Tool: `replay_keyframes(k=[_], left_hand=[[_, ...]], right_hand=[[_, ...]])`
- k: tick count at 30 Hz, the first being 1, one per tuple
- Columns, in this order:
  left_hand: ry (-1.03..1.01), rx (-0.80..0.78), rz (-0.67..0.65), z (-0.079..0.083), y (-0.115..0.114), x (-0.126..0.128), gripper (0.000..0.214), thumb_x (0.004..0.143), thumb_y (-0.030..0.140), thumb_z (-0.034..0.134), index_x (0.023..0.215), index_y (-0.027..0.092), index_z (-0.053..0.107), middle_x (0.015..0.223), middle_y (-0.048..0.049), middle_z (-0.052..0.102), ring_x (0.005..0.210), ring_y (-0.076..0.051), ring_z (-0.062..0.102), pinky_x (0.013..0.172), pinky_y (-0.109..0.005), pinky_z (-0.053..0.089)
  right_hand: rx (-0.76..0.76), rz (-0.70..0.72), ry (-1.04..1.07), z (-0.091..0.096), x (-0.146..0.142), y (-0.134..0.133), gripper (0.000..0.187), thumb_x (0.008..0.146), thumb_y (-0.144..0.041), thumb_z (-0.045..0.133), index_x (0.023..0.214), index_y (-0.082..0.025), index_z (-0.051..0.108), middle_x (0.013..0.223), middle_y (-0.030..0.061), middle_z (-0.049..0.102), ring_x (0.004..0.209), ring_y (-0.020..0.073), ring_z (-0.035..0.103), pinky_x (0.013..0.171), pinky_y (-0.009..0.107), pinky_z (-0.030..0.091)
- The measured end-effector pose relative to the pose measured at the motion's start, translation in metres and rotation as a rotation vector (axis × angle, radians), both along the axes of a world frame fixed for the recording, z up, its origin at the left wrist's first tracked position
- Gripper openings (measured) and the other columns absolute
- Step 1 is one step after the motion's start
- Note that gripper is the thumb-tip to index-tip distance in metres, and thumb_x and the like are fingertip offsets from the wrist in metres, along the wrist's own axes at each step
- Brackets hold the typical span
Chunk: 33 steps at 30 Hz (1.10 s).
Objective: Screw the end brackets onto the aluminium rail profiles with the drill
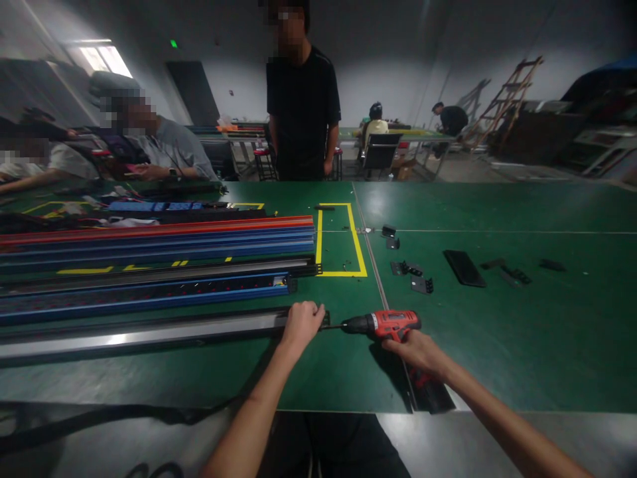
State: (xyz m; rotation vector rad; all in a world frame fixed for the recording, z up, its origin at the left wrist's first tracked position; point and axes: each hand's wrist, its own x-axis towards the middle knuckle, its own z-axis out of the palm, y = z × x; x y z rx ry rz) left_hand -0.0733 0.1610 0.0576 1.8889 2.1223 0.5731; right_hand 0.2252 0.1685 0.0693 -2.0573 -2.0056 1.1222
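Observation:
My right hand (422,352) is wrapped round the handle of a red and black cordless drill (395,323). The drill lies level, its thin bit (334,326) pointing left at the end of a long black and silver metal profile (199,330). Whether the bit tip touches the profile's end is too small to tell. My left hand (301,323) is closed over that end, gripping it beside a small dark end piece (325,318). Part of the profile's end is hidden under my fingers.
Blue and red profiles (223,238) lie behind on the green table (497,358). Small black brackets (422,285) and a black phone-like slab (464,267) sit to the right. A person in black (303,106) stands across the table; others sit at the left.

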Motion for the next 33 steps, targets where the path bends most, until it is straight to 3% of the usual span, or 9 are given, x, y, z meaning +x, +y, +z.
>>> replay_keyframes(k=[3,6,8,12,17,33], left_hand=[[0.001,0.062,-0.025,0.004,-0.008,-0.02,0.048,0.107,0.034,0.043,0.072,0.018,0.072,0.077,-0.0112,0.074,0.078,-0.023,0.068,0.074,-0.032,0.041],[0.084,0.201,-0.104,0.005,-0.021,-0.058,0.038,0.107,0.034,0.041,0.095,0.017,0.073,0.099,-0.0129,0.075,0.101,-0.027,0.065,0.09,-0.037,0.043],[0.198,0.251,-0.19,0.001,-0.03,-0.087,0.037,0.108,0.04,0.042,0.11,0.016,0.071,0.111,-0.0139,0.074,0.109,-0.029,0.062,0.093,-0.04,0.043],[0.379,0.149,-0.255,-0.011,-0.04,-0.122,0.043,0.109,0.044,0.038,0.121,0.015,0.067,0.119,-0.0145,0.072,0.11,-0.03,0.062,0.092,-0.041,0.043],[0.461,0.078,-0.228,-0.018,-0.039,-0.121,0.046,0.109,0.04,0.031,0.117,0.012,0.067,0.109,-0.0157,0.074,0.103,-0.031,0.064,0.088,-0.042,0.042],[0.472,0.13,-0.184,-0.018,-0.037,-0.116,0.038,0.105,0.03,0.034,0.104,0.016,0.069,0.097,-0.0143,0.073,0.094,-0.03,0.064,0.085,-0.042,0.041]], right_hand=[[0.004,0.011,0.002,0.0,-0.001,-0.001,0.032,0.081,-0.05,0.064,0.067,-0.022,0.059,0.068,0.0044,0.065,0.064,0.0203,0.059,0.06,0.032,0.041],[-0.004,0.008,-0.002,0.002,-0.001,-0.001,0.033,0.082,-0.052,0.064,0.07,-0.021,0.062,0.07,0.0049,0.065,0.066,0.0209,0.06,0.061,0.033,0.041],[-0.01,-0.001,-0.012,0.002,-0.001,-0.001,0.035,0.082,-0.053,0.066,0.069,-0.021,0.062,0.069,0.0046,0.065,0.065,0.0207,0.06,0.061,0.032,0.042],[-0.009,0.004,-0.028,0.003,-0.001,-0.001,0.034,0.082,-0.051,0.067,0.067,-0.021,0.062,0.066,0.0033,0.065,0.063,0.0197,0.059,0.061,0.032,0.041],[0.001,-0.009,0.003,0.0,-0.001,-0.002,0.029,0.08,-0.045,0.066,0.066,-0.021,0.059,0.065,0.0027,0.064,0.063,0.0189,0.058,0.059,0.031,0.042],[0.033,0.035,-0.018,-0.005,0.001,-0.001,0.03,0.079,-0.045,0.061,0.062,-0.023,0.05,0.062,0.0024,0.06,0.06,0.0177,0.055,0.057,0.031,0.039]])
